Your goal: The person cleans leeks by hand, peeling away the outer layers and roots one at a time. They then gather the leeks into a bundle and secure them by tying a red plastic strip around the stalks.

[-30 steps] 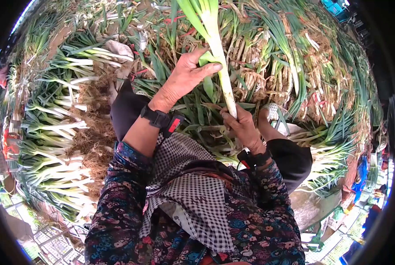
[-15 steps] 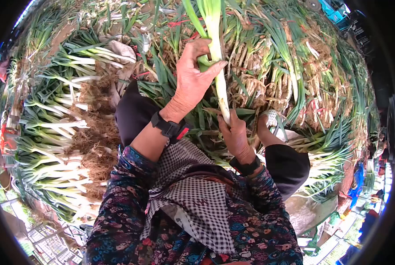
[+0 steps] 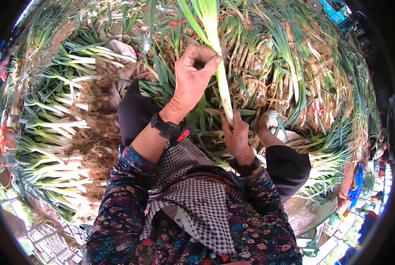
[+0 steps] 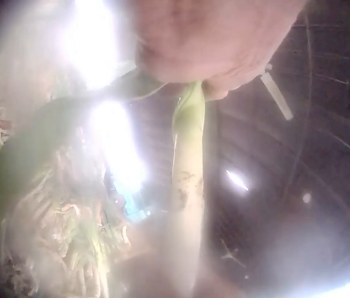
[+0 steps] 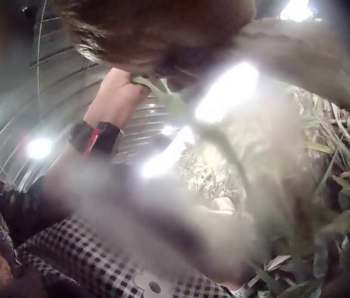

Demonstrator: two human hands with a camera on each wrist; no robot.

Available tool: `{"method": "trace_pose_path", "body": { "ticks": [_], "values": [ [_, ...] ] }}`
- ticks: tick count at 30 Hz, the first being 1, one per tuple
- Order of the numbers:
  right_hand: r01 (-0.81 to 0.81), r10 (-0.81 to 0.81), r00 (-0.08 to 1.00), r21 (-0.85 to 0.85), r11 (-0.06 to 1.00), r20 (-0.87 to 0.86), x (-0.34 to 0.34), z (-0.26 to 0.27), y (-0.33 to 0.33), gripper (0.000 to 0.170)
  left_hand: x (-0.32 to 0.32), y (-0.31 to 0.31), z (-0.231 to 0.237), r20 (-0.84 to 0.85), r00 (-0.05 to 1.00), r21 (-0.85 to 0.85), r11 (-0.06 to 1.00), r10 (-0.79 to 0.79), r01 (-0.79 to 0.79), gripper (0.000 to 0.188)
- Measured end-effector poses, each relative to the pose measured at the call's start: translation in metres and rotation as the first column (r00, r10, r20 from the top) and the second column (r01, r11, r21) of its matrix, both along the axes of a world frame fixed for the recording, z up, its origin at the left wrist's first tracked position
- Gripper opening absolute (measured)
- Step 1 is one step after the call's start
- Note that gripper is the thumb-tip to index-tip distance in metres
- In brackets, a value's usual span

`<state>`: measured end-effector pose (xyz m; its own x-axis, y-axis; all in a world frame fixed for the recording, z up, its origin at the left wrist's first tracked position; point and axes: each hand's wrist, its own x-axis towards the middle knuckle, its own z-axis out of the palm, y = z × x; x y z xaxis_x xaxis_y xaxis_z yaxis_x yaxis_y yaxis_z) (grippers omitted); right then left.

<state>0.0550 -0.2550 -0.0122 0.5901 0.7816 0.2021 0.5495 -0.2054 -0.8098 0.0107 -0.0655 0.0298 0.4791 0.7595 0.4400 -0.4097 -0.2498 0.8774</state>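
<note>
- A leek [image 3: 224, 90] is held between both hands in front of the person, tilted, its pale base toward the body and its green leaves pointing away.
- The left hand [image 3: 190, 77] pinches the upper shank, thumb and forefinger bent into a ring; in the left wrist view a blurred green leaf [image 4: 32, 158] hangs beside it.
- The right hand [image 3: 237, 137] grips the leek's base with curled fingers.
- Ahead, untrimmed leeks [image 3: 250, 84] lie heaped, roots and dry husks showing.
- To the left, white-shanked leeks [image 3: 56, 152] lie in a long row, their brown roots [image 3: 95, 152] toward the person.
- To the right, more leeks [image 3: 332, 161] lie beside the knee.
- A checked cloth [image 3: 202, 203] covers the lap, over floral clothing [image 3: 259, 234].
</note>
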Motion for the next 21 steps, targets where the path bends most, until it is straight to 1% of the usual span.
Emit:
{"method": "trace_pose_path", "body": {
  "ticks": [1,2,3,4,5,6,7,8,9,10,11,12,13,14,15,16,18,19,20,21],
  "values": [
    [0.004,-0.004,1.000,0.000,1.000,-0.001,0.001,0.000,-0.001,0.018,0.002,-0.001,-0.002,0.022,0.999,-0.015,0.999,-0.037,0.038,0.014],
    [-0.007,0.006,0.999,-0.031,0.999,-0.041,0.002,0.000,-0.003,0.017,0.002,-0.002,-0.003,0.021,0.999,-0.016,0.999,-0.041,0.042,0.014],
    [-0.019,0.014,0.997,-0.061,0.998,-0.080,0.002,0.002,-0.004,0.015,0.002,-0.002,-0.004,-0.016,1.000,0.190,0.982,0.011,-0.008,0.013],
    [-0.016,0.011,0.997,-0.059,0.998,-0.081,0.003,0.005,-0.004,0.015,0.001,-0.004,-0.004,-0.040,0.997,0.390,0.919,0.071,-0.050,0.011],
    [-0.029,0.025,0.929,-0.007,1.000,-0.369,0.004,0.013,-0.003,0.013,0.001,-0.012,0.002,-0.057,0.998,0.459,0.888,0.042,-0.011,0.010],
    [-0.027,0.049,0.780,0.045,0.999,-0.624,0.005,0.018,-0.001,0.012,0.002,-0.020,0.002,-0.086,0.995,0.408,0.910,-0.046,0.077,0.011],
    [-0.051,0.095,0.819,0.094,0.994,-0.565,0.012,0.020,0.000,0.011,0.002,-0.025,0.002,-0.114,0.988,0.384,0.913,-0.101,0.137,0.011],
    [-0.042,0.055,0.848,0.036,0.998,-0.527,0.019,0.027,0.002,0.012,0.004,-0.028,0.003,-0.139,0.978,0.361,0.911,-0.157,0.198,0.012],
    [-0.027,0.049,0.864,0.053,0.998,-0.501,0.026,0.028,0.003,0.011,0.005,-0.029,-0.003,-0.165,0.945,0.261,0.911,-0.284,0.319,0.011],
    [-0.012,0.044,0.880,0.069,0.998,-0.473,0.034,0.028,0.003,0.011,0.004,-0.031,-0.005,-0.188,0.914,0.291,0.868,-0.360,0.401,0.010],
    [-0.002,0.009,0.873,0.016,1.000,-0.488,0.047,0.019,0.000,0.014,0.000,-0.036,-0.006,-0.284,0.815,0.223,0.792,-0.505,0.569,0.010],
    [0.000,0.008,0.874,0.015,1.000,-0.486,0.057,0.008,0.001,0.014,-0.003,-0.040,-0.007,-0.366,0.684,0.137,0.690,-0.632,0.711,0.010],
    [-0.062,0.092,0.953,0.112,0.992,-0.290,0.066,-0.003,0.003,0.017,-0.002,-0.043,-0.014,-0.421,0.492,-0.025,0.552,-0.762,0.833,0.010],
    [-0.141,0.158,0.985,0.192,0.971,-0.076,0.071,-0.008,0.003,0.021,-0.001,-0.042,-0.013,-0.443,0.480,0.064,0.508,-0.757,0.859,0.011],
    [-0.127,0.133,0.989,0.094,0.987,-0.059,0.070,-0.003,0.000,0.026,-0.003,-0.035,-0.004,-0.507,0.358,-0.089,0.460,-0.784,0.883,0.011],
    [-0.127,0.133,0.989,0.095,0.987,-0.061,0.067,-0.002,0.001,0.026,-0.007,-0.027,0.005,-0.551,0.224,-0.244,0.412,-0.804,0.878,0.011],
    [-0.025,0.011,0.992,0.103,0.994,0.126,0.059,0.000,0.003,0.023,-0.009,-0.007,0.004,-0.696,0.263,-0.059,0.419,-0.668,0.906,0.015],
    [0.004,-0.005,0.985,0.003,1.000,0.171,0.057,0.005,0.001,0.020,-0.011,0.009,-0.007,-0.776,0.451,0.135,0.583,-0.441,0.801,0.020],
    [0.007,-0.008,0.986,0.008,1.000,0.166,0.055,0.002,0.002,0.020,-0.012,0.023,-0.008,-0.804,0.577,0.260,0.788,-0.144,0.559,0.023],
    [0.089,-0.081,0.965,-0.021,0.996,0.251,0.051,-0.003,0.004,0.019,-0.009,0.038,-0.004,-0.751,0.655,0.142,0.947,-0.086,0.287,0.031]
  ]
}}
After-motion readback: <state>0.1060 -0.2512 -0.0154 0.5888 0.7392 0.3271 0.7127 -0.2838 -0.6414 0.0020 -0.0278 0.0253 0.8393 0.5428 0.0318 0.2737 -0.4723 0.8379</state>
